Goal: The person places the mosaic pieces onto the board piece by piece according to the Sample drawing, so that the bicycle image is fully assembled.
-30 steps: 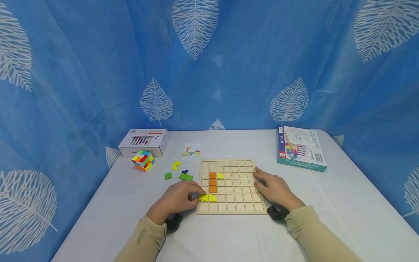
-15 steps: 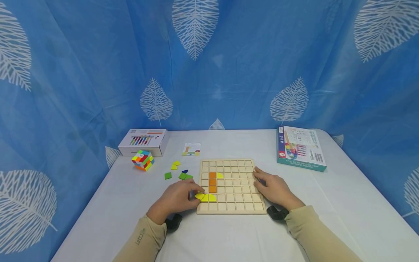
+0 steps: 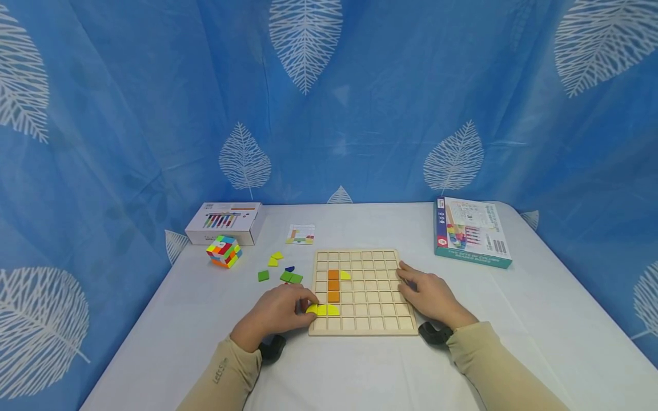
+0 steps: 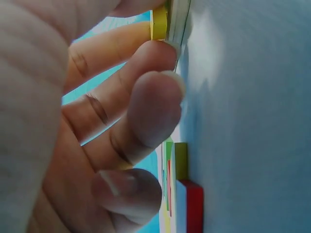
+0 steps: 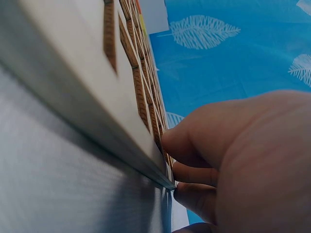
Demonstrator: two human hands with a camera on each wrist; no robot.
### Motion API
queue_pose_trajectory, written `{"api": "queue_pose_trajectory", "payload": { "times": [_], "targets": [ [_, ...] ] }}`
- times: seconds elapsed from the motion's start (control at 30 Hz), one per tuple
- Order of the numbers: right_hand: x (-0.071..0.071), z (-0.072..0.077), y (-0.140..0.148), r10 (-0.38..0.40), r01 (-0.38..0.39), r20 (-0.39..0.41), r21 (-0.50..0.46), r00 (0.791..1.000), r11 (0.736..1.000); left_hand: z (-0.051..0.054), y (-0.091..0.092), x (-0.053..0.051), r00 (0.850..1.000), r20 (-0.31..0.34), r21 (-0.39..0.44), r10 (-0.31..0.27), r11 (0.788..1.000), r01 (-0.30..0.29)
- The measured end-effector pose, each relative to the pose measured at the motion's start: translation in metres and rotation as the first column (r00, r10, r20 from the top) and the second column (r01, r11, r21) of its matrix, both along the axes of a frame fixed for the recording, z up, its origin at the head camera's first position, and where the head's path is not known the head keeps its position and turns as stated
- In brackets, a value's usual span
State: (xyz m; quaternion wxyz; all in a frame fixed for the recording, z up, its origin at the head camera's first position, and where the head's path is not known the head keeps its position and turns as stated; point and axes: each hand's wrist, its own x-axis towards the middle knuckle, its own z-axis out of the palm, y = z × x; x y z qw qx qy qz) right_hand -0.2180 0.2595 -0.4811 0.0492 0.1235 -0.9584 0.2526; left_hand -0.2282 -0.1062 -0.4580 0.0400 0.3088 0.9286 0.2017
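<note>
A rounded yellow piece (image 3: 311, 309) is pinched between the thumb and index finger of the left hand (image 3: 280, 309), whose other fingers are bent beneath and are seen close up in the left wrist view. The piece is held at the left rim of the gridded wooden board (image 3: 363, 333), touching or just beside a second yellow piece (image 3: 322, 310) in the first column; whether it is seated cannot be told. The next cell of that row is filled by a third yellow piece (image 3: 333, 310), with a curved side to the right. Directly above it, in the second column, three orange squares (image 3: 333, 285) are stacked in a line, and a yellow quarter-round (image 3: 345, 275) is set just to the right of the topmost. The board's right edge is held by the right hand (image 3: 430, 294), with the thumb over the rim and the bent fingers against the side. On the white counter (image 3: 370, 371), left of the board, green pieces (image 3: 263, 276), a dark blue piece (image 3: 290, 268) and loose yellow pieces (image 3: 277, 256) are scattered. A red piece (image 4: 195, 208) is shown in the left wrist view. A patterned card (image 3: 300, 234) is laid behind them, a puzzle cube (image 3: 224, 252) is placed before a white box (image 3: 223, 222), and a teal-sided box (image 3: 473, 232) is placed at the far right.
</note>
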Motion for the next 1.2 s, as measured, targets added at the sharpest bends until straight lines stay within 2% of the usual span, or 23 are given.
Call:
{"api": "queue_pose_trajectory", "payload": {
  "times": [0.63,0.8,1.07,1.2],
  "targets": [
    [0.000,-0.002,0.001,-0.008,0.008,0.008,0.000,1.000,1.000,0.000,0.001,0.000,0.999,0.011,0.023,0.038,0.999,-0.039],
    [-0.001,-0.001,0.000,-0.005,0.005,0.010,0.003,1.000,1.000,0.005,0.000,0.003,0.999,0.047,0.040,0.010,0.999,-0.012],
    [0.000,0.000,0.000,-0.004,0.004,0.009,0.004,1.000,1.000,0.010,0.000,0.011,0.991,0.089,0.067,-0.095,0.994,0.089],
    [0.000,0.000,0.000,-0.004,0.004,0.005,0.001,1.000,1.000,0.009,0.000,0.010,0.990,0.102,0.062,-0.098,0.994,0.092]
  ]
}}
